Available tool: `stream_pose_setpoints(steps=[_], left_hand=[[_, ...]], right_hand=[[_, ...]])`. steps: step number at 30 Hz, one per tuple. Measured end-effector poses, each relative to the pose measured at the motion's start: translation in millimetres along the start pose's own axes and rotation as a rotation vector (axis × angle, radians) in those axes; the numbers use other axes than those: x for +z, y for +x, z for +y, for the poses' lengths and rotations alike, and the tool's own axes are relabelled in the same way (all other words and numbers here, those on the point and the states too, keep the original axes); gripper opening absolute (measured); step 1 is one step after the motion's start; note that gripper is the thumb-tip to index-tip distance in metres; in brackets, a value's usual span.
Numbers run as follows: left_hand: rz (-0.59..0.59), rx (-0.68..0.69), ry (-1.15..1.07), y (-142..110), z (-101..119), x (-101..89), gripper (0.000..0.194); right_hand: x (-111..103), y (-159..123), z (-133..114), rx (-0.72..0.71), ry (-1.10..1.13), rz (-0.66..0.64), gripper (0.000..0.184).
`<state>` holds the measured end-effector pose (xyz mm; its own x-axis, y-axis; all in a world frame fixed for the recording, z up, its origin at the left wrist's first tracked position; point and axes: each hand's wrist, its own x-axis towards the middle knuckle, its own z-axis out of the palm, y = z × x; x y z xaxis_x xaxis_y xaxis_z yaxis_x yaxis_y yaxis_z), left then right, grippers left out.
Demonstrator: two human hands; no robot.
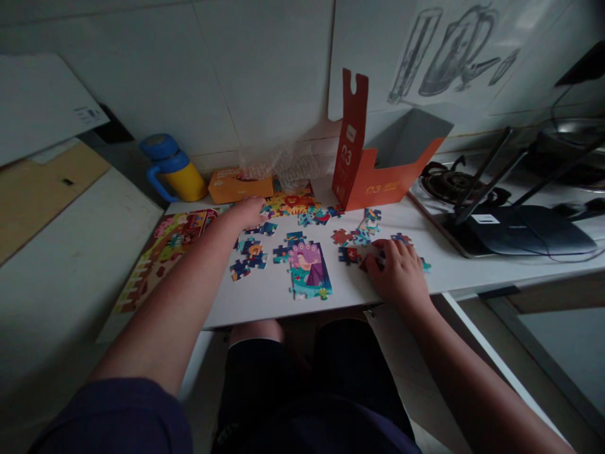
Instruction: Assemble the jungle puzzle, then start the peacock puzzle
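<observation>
My left hand (251, 211) rests at the far side of the white counter, beside the joined lion pieces (293, 203). Its fingers are bent down and mostly hidden, so a grip does not show. My right hand (399, 265) lies low over loose jigsaw pieces on the right, thumb apart from the other fingers. A dark red-and-blue jigsaw piece (348, 255) is just left of its thumb. Between the hands sits a joined peacock section (309, 268) in purple and teal. Blue-and-orange pieces (250, 252) lie near my left forearm, and reddish-brown pieces (340, 236) lie left of my right hand.
A colourful assembled picture (165, 243) lies under my left forearm. Along the wall stand a blue-and-yellow jug (177, 170), an orange box (241, 187), clear bubble wrap (283, 164) and an open orange carton (387, 180). A black router (529, 230) and gas burner (454, 183) are right.
</observation>
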<state>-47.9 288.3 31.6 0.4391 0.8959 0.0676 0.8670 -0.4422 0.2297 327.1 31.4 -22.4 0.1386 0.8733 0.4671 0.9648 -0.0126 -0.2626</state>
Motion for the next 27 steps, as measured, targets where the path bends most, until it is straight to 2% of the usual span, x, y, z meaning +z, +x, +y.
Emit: stream_pose_setpoints(steps=[3,5,7,9,13,15,18,21,24,27], left_hand=[[-0.016,-0.033,-0.026,-1,-1,-5.9,0.035],[-0.004,-0.048,-0.047,-6,1,-9.1,0.027],[0.015,-0.056,-0.061,-15,6,-11.9,0.017],[0.053,-0.067,-0.106,-31,15,-14.3,0.019],[0.204,-0.131,-0.419,-82,47,-14.0,0.034],[0.257,-0.183,-0.666,-114,68,-9.4,0.037],[0.237,-0.247,-1.015,-161,98,1.3,0.031],[0.218,-0.289,-1.266,-201,120,12.0,0.044],[0.213,-0.359,-1.387,-229,134,21.1,0.052],[0.252,-0.419,-1.377,-245,141,29.6,0.046]], right_hand=[[1,0,1,-0.001,0.008,0.006,0.035],[0,0,1,-0.003,0.007,0.001,0.034],[-1,1,1,-0.002,0.000,-0.007,0.034],[-2,1,0,0.000,-0.005,-0.009,0.033],[-4,1,-1,0.011,0.006,-0.014,0.032],[-4,1,-2,0.019,0.013,-0.022,0.031],[-4,1,-1,0.019,0.025,-0.024,0.029],[-4,1,0,0.004,0.026,-0.016,0.029],[-3,1,1,-0.008,0.009,-0.018,0.029],[-3,0,1,-0.012,0.010,-0.021,0.028]])
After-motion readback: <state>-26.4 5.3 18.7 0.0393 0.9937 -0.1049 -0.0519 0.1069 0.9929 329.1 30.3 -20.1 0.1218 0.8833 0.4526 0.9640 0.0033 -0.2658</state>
